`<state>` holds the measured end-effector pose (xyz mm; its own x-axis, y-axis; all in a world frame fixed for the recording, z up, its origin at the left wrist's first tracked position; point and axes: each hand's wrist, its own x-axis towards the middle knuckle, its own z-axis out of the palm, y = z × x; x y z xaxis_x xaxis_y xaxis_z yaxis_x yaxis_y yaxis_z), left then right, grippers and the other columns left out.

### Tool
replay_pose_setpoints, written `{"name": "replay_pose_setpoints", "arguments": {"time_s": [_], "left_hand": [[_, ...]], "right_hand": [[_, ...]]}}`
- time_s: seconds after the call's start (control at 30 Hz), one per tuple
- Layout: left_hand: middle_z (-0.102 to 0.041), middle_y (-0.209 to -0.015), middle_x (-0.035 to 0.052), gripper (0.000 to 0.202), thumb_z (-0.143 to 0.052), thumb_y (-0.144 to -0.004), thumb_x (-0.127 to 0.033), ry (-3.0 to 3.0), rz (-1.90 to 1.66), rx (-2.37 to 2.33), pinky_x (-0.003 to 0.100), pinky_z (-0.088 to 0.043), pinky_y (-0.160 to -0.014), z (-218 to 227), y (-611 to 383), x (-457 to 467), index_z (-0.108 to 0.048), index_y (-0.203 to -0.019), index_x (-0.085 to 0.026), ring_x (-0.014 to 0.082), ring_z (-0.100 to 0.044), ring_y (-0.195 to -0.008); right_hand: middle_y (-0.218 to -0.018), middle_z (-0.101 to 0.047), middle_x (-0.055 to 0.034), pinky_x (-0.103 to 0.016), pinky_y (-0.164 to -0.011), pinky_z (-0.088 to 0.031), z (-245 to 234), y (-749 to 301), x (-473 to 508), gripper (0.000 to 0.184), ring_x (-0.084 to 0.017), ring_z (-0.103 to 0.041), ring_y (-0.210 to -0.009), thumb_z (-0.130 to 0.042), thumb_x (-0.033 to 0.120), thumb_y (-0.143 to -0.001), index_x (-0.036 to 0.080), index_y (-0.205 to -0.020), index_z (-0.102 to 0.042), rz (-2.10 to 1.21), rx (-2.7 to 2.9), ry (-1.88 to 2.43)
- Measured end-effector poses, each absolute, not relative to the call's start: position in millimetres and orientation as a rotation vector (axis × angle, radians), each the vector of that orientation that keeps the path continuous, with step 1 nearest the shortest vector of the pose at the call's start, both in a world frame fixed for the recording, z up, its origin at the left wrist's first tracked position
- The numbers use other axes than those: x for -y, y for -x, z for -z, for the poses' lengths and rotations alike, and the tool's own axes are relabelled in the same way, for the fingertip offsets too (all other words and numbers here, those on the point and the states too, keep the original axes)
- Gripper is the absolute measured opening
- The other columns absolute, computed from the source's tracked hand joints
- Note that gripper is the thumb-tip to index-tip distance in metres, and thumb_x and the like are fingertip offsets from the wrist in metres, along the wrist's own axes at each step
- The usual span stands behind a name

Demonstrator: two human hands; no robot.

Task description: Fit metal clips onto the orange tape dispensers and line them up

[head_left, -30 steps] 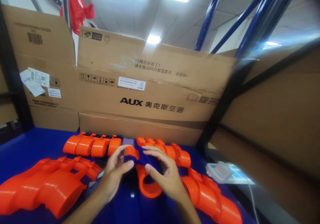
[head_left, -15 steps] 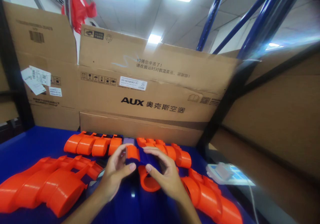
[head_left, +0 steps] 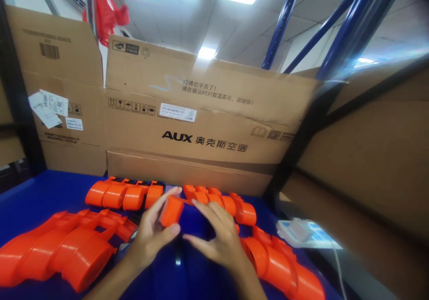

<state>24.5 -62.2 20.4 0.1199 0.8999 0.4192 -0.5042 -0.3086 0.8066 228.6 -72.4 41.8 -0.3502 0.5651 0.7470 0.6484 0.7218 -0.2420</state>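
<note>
My left hand point(head_left: 152, 231) is closed on an orange plastic part point(head_left: 172, 211), with its blocky end between the thumb and fingers. A thin orange strip runs from this part towards my right hand point(head_left: 217, 233). The right fingers and thumb are spread apart, with the fingertips at or very near that strip. Deep blue shows between thumb and fingers; I cannot tell whether it is a blue piece or the table behind. More orange curved parts point(head_left: 78, 246) lie in a row to the left. Another orange row point(head_left: 281, 268) lies to the right.
Behind my hands, orange parts with black pieces point(head_left: 130, 195) and further orange parts point(head_left: 241, 208) line the back of the blue table point(head_left: 43, 193). A large cardboard panel point(head_left: 140, 135) stands behind. A white power strip point(head_left: 310, 233) with a cable sits at right, by a dark rack post.
The orange part in my left hand has turned and tilted. The orange ring that hung below my hands is out of sight. My right thumb and fingers have spread wider.
</note>
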Motion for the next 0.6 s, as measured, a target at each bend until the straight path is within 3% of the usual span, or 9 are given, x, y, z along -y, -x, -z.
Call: {"name": "replay_pose_setpoints", "arguments": {"time_s": [0.23,0.6], "left_hand": [[-0.068,-0.126,0.0123,0.038,-0.085,-0.068,-0.023,-1.12,-1.63,-0.648,0.045,-0.033,-0.113,-26.4,-32.7,65.6,-0.068,-0.102,-0.022,0.035,-0.056,-0.126],[-0.07,-0.121,0.0097,0.037,-0.085,-0.066,-0.021,-1.198,-1.566,-0.698,0.046,-0.037,-0.108,-28.3,-24.6,63.7,-0.066,-0.097,-0.025,0.0349,-0.06,-0.119]], "right_hand": [[-0.103,-0.067,-0.0102,-0.045,-0.08,-0.054,-36.8,-225.0,68.7,0.063,-0.028,-0.064,-0.092,-0.077,0.036,-0.081,0.028,-0.139,-0.055,0.331,2.077,0.878],[-0.103,-0.066,-0.0099,-0.046,-0.081,-0.055,-36.4,-223.1,71.3,0.065,-0.028,-0.063,-0.092,-0.078,0.036,-0.081,0.029,-0.141,-0.053,0.35,2.084,0.885]]}}
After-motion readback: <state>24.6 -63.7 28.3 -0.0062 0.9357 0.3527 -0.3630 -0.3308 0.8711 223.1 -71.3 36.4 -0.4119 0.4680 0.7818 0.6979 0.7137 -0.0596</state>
